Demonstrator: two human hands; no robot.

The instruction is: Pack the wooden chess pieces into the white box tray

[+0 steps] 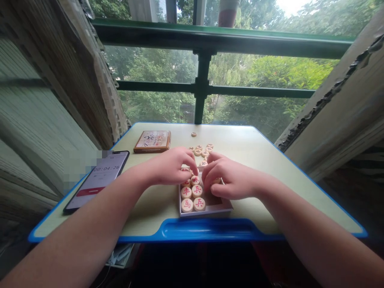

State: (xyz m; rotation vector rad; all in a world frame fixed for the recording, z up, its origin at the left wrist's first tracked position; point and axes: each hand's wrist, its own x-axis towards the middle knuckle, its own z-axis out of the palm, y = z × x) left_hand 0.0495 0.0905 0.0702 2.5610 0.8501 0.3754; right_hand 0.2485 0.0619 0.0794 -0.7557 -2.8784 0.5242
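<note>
A small open box (223,207) lies near the table's front edge with several round wooden chess pieces (192,198) with red characters lined up in its left side. My left hand (172,165) hovers over the box's far left corner, fingers pinched on a piece. My right hand (232,179) rests over the box's right side, fingers curled around a piece. Several loose pieces (204,151) lie just beyond both hands, and a single piece (193,134) sits farther back.
The box lid (152,141) lies at the back left of the blue-edged table (264,156). A phone (97,180) showing a running timer lies at the left edge. Behind the table stand a green window frame and trees.
</note>
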